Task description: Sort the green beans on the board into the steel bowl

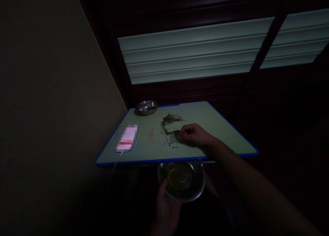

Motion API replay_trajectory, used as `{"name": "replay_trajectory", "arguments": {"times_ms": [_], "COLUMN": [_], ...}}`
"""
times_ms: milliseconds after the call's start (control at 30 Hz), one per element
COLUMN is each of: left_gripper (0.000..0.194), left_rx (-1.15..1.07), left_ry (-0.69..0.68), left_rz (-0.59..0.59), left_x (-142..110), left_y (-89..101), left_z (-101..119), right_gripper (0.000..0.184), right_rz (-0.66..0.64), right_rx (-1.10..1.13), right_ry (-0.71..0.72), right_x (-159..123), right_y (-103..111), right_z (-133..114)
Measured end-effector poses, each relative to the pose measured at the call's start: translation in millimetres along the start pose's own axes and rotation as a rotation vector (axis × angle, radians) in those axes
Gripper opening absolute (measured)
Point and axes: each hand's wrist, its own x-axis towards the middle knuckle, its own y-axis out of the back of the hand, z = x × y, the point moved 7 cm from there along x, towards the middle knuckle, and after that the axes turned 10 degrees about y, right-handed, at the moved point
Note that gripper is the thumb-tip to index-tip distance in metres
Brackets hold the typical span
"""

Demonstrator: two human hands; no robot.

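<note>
Just below the table's front edge, my left hand [168, 207] grips a metal bowl [202, 184] by its left side, thumb over the rim. Small greenish beans [178, 176] lie inside it. My right hand [194, 134] rests closed on the tabletop, fingers pinched on a small, pale, see-through piece [174, 138]; its exact kind is unclear in the dim light. Left of and beyond those fingers, a scattered heap of small dark green beans [168, 120] spreads in a rough curve.
The pale folding-style table [218, 126] has a blue rim. A smaller metal bowl [147, 108] stands at its back left corner. A lit phone [128, 137] lies on the left, its white cable [114, 167] hanging off the front edge. A wall and slatted panels border the table.
</note>
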Motion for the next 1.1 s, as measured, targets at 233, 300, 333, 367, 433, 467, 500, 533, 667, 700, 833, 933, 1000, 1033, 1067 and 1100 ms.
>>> {"name": "replay_trajectory", "arguments": {"times_ms": [233, 300, 333, 367, 433, 467, 500, 533, 667, 700, 833, 933, 1000, 1033, 1067, 1100], "left_gripper": [0.035, 0.034, 0.034, 0.035, 0.035, 0.035, 0.035, 0.035, 0.034, 0.034, 0.032, 0.031, 0.032, 0.032, 0.032, 0.033], "left_rx": [-0.003, -0.007, -0.009, -0.01, -0.01, -0.011, -0.013, -0.015, -0.015, -0.014, -0.014, -0.009, -0.005, -0.005, -0.006, -0.007], "left_ry": [-0.018, -0.015, -0.014, -0.012, -0.006, -0.003, -0.003, -0.004, -0.007, -0.009, -0.029, -0.018, -0.01, -0.01, -0.01, -0.011], "left_rz": [0.008, 0.011, 0.012, 0.015, 0.022, 0.022, 0.019, 0.012, -0.001, 0.003, 0.016, 0.036, 0.023, 0.012, 0.003, -0.005], "left_x": [-0.5, -0.7, -0.7, -0.6, 0.0, 0.4, 0.7, 1.0, 1.3, 1.0, -0.5, -0.8, -0.5, -0.4, -0.4, -0.4], "left_y": [0.8, 0.1, -0.1, -0.1, 0.8, 1.4, 1.9, 2.1, 2.0, 1.8, -0.4, 0.2, 0.3, 0.2, 0.2, 0.1], "left_z": [1.3, 1.3, 1.3, 1.2, 0.8, 0.5, 0.5, 0.5, 0.6, 0.7, 2.1, 1.4, 0.8, 0.7, 0.6, 0.5], "right_gripper": [0.017, 0.016, 0.016, 0.017, 0.018, 0.018, 0.017, 0.017, 0.016, 0.016, 0.017, 0.018, 0.02, 0.02, 0.02, 0.019], "right_rz": [0.004, 0.008, 0.008, 0.005, -0.002, -0.003, -0.002, -0.004, -0.017, -0.019, -0.006, -0.007, -0.02, -0.026, -0.03, -0.029], "right_rx": [0.005, -0.008, -0.017, -0.025, -0.031, -0.028, -0.021, -0.012, 0.02, 0.029, 0.05, 0.046, 0.042, 0.041, 0.04, 0.039], "right_ry": [0.001, 0.016, 0.025, 0.032, 0.036, 0.032, 0.027, 0.02, -0.017, -0.024, -0.021, -0.018, -0.023, -0.022, -0.019, -0.016], "right_x": [-0.6, 0.0, 0.4, 0.8, 1.7, 1.9, 2.1, 2.1, 0.4, -0.2, -0.9, -0.8, -0.8, -0.9, -0.8, -0.7], "right_y": [1.6, 2.2, 2.1, 1.7, 0.4, -0.1, -0.5, -1.0, -2.0, -1.8, -0.4, -1.0, -2.2, -2.7, -2.8, -2.7], "right_z": [-1.1, -2.0, -2.3, -2.6, -2.4, -2.1, -1.7, -1.3, -0.1, -0.1, -1.4, -1.7, -1.4, -1.4, -1.6, -1.7]}}
